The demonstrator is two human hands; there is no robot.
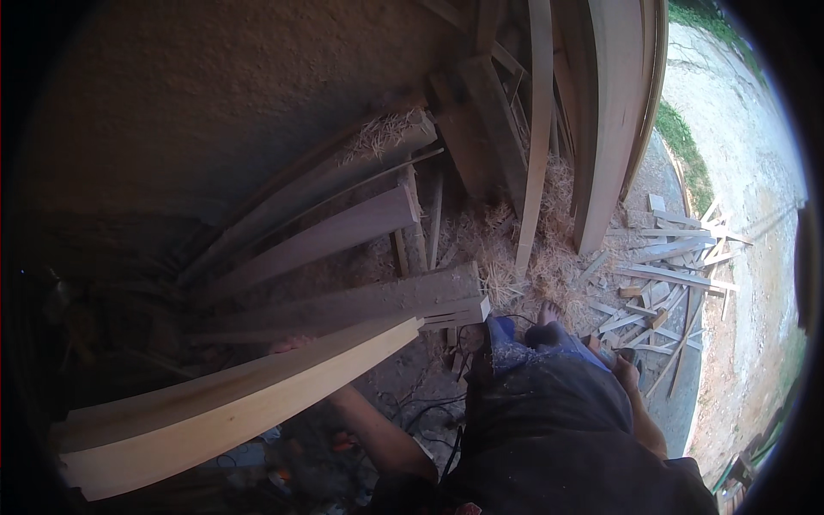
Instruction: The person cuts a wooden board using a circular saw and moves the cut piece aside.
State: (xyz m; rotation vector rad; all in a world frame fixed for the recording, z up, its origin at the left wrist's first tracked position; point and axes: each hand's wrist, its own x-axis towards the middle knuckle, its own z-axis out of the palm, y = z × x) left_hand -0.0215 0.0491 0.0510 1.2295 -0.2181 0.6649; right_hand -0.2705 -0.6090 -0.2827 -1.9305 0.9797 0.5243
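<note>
- Here, at the left, a dark rough wall (197, 103) closes that side; open sunlit gravel ground (755, 223) lies only at the far right.
- A long pale plank (232, 408) runs from the lower left edge up toward the middle, its cut end near the person's waist.
- The left hand (290, 345) lies at the far upper edge of the pale plank, touching it; only the knuckles show, so whether the fingers are curled round it cannot be told.
- Just above, 2 darker grey planks (343, 305) lie stacked in the same slant, close against the pale plank.
- In the middle, straw and shavings (498, 249) cover the floor, and tall boards (601, 112) lean upright behind them, narrowing the room ahead.
- A black cable (429, 412) trails on the floor beside the left forearm.
- The right hand (627, 371) hangs by the person's hip, apart from any plank; its grip cannot be told.
- Beyond it, loose offcut strips (669, 275) lie scattered over the ground.
</note>
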